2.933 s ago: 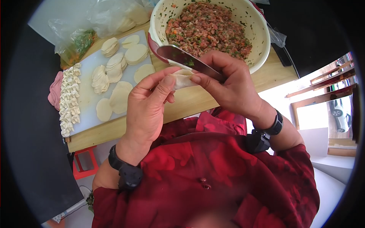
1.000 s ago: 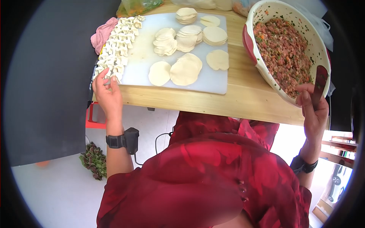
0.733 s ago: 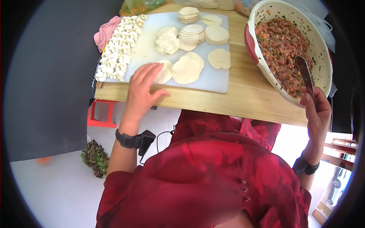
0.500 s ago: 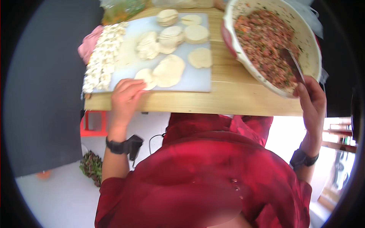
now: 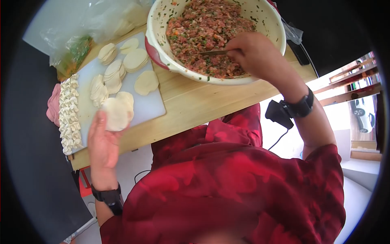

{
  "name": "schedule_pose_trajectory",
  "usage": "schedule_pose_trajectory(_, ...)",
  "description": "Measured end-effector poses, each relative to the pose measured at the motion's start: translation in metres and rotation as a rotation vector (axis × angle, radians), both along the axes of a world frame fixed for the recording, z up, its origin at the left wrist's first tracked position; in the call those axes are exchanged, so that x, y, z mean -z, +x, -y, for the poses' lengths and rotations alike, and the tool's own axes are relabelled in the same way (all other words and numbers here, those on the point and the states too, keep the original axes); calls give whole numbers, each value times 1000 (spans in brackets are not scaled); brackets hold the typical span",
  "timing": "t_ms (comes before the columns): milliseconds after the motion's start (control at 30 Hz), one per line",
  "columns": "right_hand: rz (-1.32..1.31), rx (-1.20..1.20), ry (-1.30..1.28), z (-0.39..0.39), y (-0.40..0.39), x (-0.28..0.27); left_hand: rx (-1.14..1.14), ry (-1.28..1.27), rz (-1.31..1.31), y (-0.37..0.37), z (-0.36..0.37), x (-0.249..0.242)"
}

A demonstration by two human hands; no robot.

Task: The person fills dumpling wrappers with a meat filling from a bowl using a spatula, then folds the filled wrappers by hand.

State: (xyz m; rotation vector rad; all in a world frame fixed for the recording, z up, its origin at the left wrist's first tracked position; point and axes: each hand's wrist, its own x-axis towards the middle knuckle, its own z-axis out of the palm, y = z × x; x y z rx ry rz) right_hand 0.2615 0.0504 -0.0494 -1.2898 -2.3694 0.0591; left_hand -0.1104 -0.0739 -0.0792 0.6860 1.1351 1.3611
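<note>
A round dough wrapper [image 5: 115, 115] lies on the fingers of my left hand [image 5: 105, 142], raised over the near edge of the white cutting board [image 5: 150, 109]. My right hand [image 5: 254, 55] is closed on the handle of a metal spatula [image 5: 214, 53], whose blade end is in the meat filling [image 5: 203, 28] in the large bowl [image 5: 191, 72]. Stacks of wrappers [image 5: 135, 60] and a few loose ones [image 5: 146, 83] rest on the board. Rows of folded dumplings [image 5: 70, 116] line its left side.
Clear plastic bags [image 5: 109, 16] and a bag with greens and orange pieces [image 5: 77, 53] sit behind the board. A pink cloth [image 5: 53, 105] is at the left. The wooden table's near edge [image 5: 178, 122] runs before me.
My left hand has lifted a wrapper off the board. My right hand has moved from the bowl's near rim to over the filling with the spatula. The view has turned and shifted.
</note>
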Motion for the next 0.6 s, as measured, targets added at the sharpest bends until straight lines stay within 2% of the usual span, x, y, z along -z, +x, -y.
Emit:
schedule_pose_trajectory(33, 0, 9, 2, 0, -4, -1, 9, 2, 0, 15, -4, 0)
schedule_pose_trajectory(100, 111, -23, -99, 2, -11, -6, 239, -91, 62, 39, -11, 3)
schedule_pose_trajectory(133, 111, -21, -100, 5, -13, -12, 241, -92, 62, 51, -14, 5)
schedule_pose_trajectory(200, 147, -1, -248, 10, -15, -24, 372, -92, 18, 73, -21, 7)
schedule_pose_trajectory(333, 67, -52, -197, 15, -9, -21, 441, -132, 81, 102, -29, 9)
schedule_pose_trajectory(400, 118, -3, -329, 18, -11, -26, 493, -145, 202, 111, -33, 9)
schedule_pose_trajectory(533, 58, -62, -291, 17, -6, -21, 457, -174, 328, 118, -39, 1)
schedule_pose_trajectory(600, -50, -77, -358, 18, -5, -24, 432, -181, 356, 118, -40, -2)
